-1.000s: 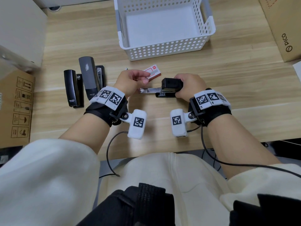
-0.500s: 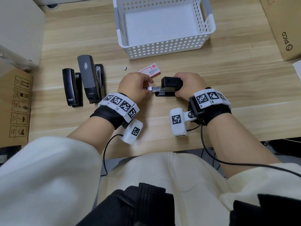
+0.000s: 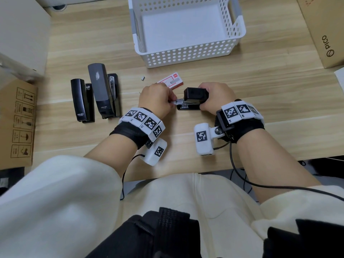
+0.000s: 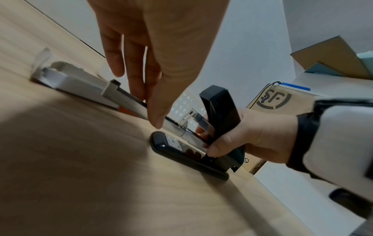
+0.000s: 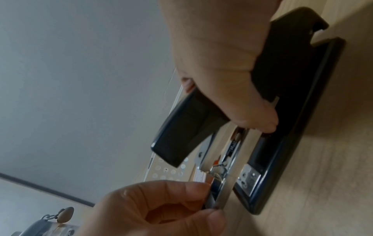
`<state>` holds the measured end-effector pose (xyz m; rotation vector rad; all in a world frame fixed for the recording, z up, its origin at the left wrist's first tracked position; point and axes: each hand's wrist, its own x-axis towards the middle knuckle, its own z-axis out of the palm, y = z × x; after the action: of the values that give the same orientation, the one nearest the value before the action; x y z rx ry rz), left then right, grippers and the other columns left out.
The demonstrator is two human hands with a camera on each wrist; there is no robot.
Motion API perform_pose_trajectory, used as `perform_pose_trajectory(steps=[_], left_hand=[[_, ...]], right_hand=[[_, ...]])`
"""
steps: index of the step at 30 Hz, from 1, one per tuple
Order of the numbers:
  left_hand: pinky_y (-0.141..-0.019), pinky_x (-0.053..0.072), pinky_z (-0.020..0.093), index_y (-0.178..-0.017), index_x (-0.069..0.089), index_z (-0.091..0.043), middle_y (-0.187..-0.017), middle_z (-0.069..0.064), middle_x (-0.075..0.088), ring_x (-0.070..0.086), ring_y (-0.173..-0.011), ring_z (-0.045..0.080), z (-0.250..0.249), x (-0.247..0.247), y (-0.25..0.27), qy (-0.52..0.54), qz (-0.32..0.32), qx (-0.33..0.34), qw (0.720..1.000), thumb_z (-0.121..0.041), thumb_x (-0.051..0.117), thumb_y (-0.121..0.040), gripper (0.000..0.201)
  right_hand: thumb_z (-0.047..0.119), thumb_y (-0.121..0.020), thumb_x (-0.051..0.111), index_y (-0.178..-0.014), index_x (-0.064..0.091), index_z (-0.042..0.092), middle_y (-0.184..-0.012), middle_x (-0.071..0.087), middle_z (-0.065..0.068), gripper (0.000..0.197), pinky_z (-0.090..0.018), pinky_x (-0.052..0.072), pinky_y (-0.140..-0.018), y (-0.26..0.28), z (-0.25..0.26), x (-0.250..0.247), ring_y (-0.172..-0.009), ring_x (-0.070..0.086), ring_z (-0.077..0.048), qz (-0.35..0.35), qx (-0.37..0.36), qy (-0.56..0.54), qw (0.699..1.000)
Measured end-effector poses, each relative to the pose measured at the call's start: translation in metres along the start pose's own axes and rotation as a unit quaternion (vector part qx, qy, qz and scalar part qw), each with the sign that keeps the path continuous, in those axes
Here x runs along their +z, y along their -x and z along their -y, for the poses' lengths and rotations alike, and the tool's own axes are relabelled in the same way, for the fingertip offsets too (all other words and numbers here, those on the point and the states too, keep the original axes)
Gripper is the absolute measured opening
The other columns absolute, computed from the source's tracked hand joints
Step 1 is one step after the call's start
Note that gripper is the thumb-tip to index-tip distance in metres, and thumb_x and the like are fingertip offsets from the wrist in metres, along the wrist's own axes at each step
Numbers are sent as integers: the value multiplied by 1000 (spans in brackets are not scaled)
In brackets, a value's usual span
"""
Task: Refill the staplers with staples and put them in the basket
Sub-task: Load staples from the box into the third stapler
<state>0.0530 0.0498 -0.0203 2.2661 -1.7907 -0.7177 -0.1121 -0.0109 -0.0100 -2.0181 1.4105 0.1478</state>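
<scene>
A: Two hands on the small black plastic stapler [image 3: 192, 101]; what changed?

B: The left hand [image 3: 156, 100] moved off the red-and-white staple box [image 3: 172, 82] and now pinches a staple strip at the metal channel.

A: Its orientation?

B: Lying left-right just in front of the white perforated basket [image 3: 186, 54], lid raised, gripped by the right hand [image 3: 216, 98].
</scene>
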Motion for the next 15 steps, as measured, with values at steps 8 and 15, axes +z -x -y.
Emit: perform_pose_trajectory(steps=[8, 15], left_hand=[[-84, 48, 39, -105, 71, -21, -96, 6, 61, 58, -95, 28, 12, -1, 3, 70, 38, 88, 993, -5, 72, -71, 37], [-84, 48, 40, -101, 72, -24, -101, 6, 60, 57, -94, 24, 25, -5, 3, 67, 50, 103, 991, -7, 73, -72, 34]], right_hand=[[6, -72, 62, -104, 62, 25, -99, 68, -5, 38, -33, 47, -76, -1, 0, 0, -95, 60, -29, 1, 4, -1, 1000], [6, -72, 63, -105, 62, 25, -101, 67, -5, 37, -31, 46, -75, -1, 0, 0, -96, 60, -29, 4, 2, -2, 1000]])
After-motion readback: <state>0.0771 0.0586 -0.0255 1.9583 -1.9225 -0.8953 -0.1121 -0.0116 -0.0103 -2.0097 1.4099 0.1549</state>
